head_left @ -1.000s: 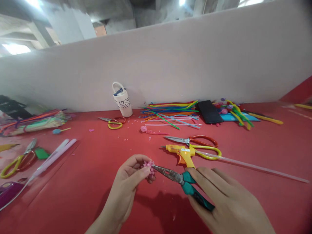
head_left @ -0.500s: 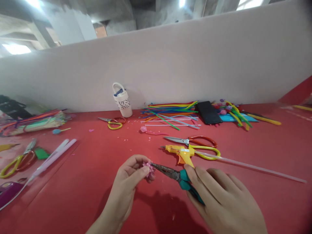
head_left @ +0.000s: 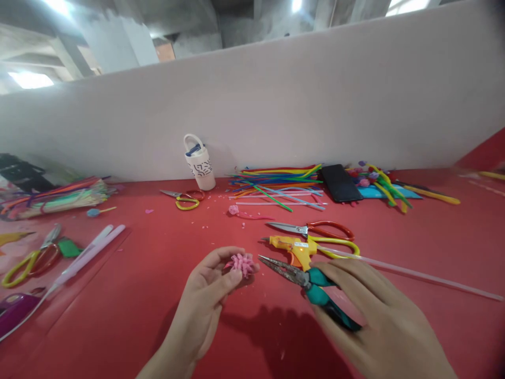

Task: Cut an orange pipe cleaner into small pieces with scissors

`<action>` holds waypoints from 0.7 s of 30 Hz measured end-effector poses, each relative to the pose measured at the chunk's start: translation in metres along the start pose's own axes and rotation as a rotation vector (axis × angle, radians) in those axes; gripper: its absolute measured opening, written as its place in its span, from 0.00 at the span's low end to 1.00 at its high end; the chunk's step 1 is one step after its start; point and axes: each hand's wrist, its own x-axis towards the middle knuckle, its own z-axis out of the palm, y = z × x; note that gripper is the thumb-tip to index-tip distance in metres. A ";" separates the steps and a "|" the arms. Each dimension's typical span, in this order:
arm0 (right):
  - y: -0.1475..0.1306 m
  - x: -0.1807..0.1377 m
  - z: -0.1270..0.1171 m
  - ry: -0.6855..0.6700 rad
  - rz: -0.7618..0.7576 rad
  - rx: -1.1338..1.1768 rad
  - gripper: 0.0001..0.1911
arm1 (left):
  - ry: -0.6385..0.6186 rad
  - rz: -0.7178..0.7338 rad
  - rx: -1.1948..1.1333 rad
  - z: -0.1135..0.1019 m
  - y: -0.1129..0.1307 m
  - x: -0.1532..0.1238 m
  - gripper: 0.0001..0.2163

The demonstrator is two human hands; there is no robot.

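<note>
Left hand (head_left: 207, 295) and right hand (head_left: 381, 316) are held apart above the red worktop (head_left: 118, 331): the left pinches a spiky pink piece (head_left: 242, 265) between thumb and fingers, and the right is closed around the teal-and-black handles of a pair of pliers (head_left: 316, 296), whose jaws stand slightly parted, tips near the pink piece but not touching it. At the far left lie a purple object (head_left: 18, 310), scissors (head_left: 44, 246) with one yellow and one red handle, a green piece (head_left: 69, 247) and a pale pink two-armed tool (head_left: 94, 250) on a cord. Behind these are a bundle of coloured stems (head_left: 71, 196) and a blue round piece (head_left: 93, 212) on a thin stick. Further right, more scissors (head_left: 178, 196) rest beside an upright white cup (head_left: 200, 169) near the pale partition (head_left: 252, 110). Next come a spread of many-coloured stems (head_left: 276, 180) and, in front, a pink ball (head_left: 233, 210) with a pink stem. A yellow glue gun (head_left: 288, 244) lies just before a third pair of scissors (head_left: 302, 230), and a translucent stick (head_left: 426, 276) stretches rightward from it. Behind, a black phone (head_left: 340, 183) lies next to a blue flat item (head_left: 366, 191) with colourful fuzzy pieces (head_left: 386, 187) on it.
</note>
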 end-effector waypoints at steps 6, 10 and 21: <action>-0.004 0.003 -0.003 0.005 -0.022 0.018 0.10 | 0.000 0.041 0.022 -0.001 -0.003 0.000 0.09; -0.005 0.004 -0.003 0.009 -0.045 -0.002 0.10 | -0.025 0.060 0.031 -0.003 -0.005 -0.001 0.09; -0.007 0.007 -0.004 0.006 -0.038 0.051 0.09 | -0.022 0.062 0.106 -0.004 -0.006 0.001 0.08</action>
